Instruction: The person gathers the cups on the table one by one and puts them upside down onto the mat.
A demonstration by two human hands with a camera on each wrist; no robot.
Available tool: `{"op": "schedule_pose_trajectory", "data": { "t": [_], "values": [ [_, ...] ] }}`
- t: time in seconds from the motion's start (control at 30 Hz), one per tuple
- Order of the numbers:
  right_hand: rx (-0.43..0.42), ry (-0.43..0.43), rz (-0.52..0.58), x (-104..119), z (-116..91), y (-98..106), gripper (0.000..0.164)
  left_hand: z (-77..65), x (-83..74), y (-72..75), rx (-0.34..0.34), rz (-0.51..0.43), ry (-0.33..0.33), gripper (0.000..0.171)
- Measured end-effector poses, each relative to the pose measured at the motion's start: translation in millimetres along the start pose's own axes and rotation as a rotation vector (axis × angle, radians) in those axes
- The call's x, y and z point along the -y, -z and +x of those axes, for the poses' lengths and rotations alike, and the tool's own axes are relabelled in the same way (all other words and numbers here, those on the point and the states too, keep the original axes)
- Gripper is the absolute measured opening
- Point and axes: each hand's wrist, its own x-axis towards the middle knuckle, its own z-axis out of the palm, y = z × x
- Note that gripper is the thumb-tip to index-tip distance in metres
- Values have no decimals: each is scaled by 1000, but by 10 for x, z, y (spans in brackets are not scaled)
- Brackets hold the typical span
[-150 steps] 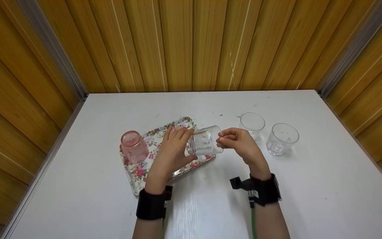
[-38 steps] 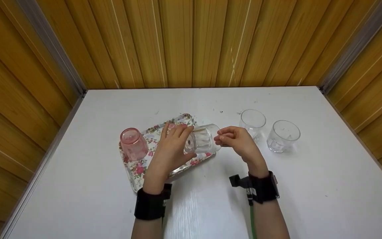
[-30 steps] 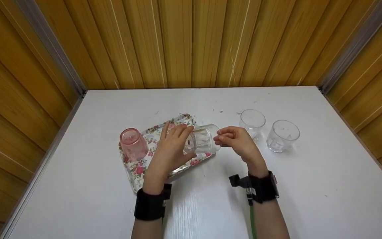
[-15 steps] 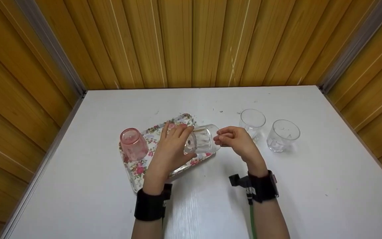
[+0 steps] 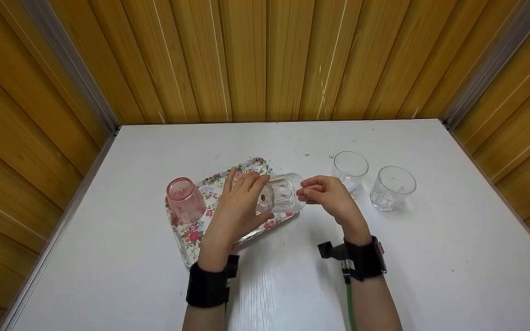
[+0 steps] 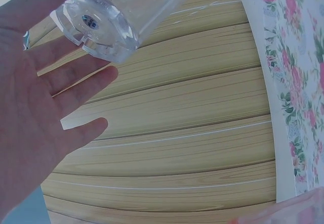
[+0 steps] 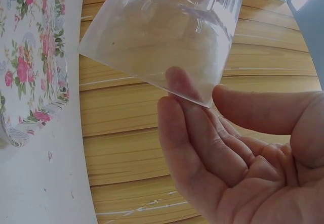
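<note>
A clear drinking glass [image 5: 283, 193] lies sideways in the air between both hands, its base to the left and its mouth to the right. My left hand [image 5: 235, 207] holds the base end between thumb and fingers; in the left wrist view, a small dark mark shows in the middle of the glass base [image 6: 93, 23]. The other left fingers [image 6: 83, 90] are spread. My right hand [image 5: 329, 197] pinches the rim, with a fingertip inside the glass [image 7: 162, 42] and the thumb outside, as the right wrist view shows. Below the glass lies a flowered tray [image 5: 193, 236].
A pink glass [image 5: 186, 202] stands base up on the left part of the tray. Two clear glasses stand mouth up on the white table to the right, one farther back [image 5: 350, 168] and one nearer [image 5: 391, 188]. Wood-patterned panels [image 5: 265, 59] rise behind the table.
Compared with five seconds ago, the held glass is turned slightly, and its base mark now shows. Both hands keep their hold in nearly the same place. The other glasses stay put.
</note>
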Motion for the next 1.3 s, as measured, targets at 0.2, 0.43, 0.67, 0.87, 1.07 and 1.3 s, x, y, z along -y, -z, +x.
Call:
{"op": "schedule_pose_trajectory", "data": {
  "t": [0.2, 0.43, 0.67, 0.87, 1.07, 1.3],
  "values": [
    [-3, -3, 2, -4, -1, -2, 23, -5, -14, 20, 5, 2, 3, 76],
    [4, -7, 2, -11, 5, -5, 24, -11, -20, 34, -2, 8, -4, 75],
    [13, -10, 30, -27, 23, -20, 23, -12, -24, 45, -14, 31, -26, 76],
    [10, -11, 43, -27, 29, -22, 22, -8, -31, 52, -20, 29, -32, 75],
    [10, -11, 44, -42, 33, -28, 22, -1, -37, 62, -12, 27, -29, 75],
    [12, -13, 38, -41, 35, -27, 23, -2, -45, 70, 3, 17, -21, 74]
  ]
}}
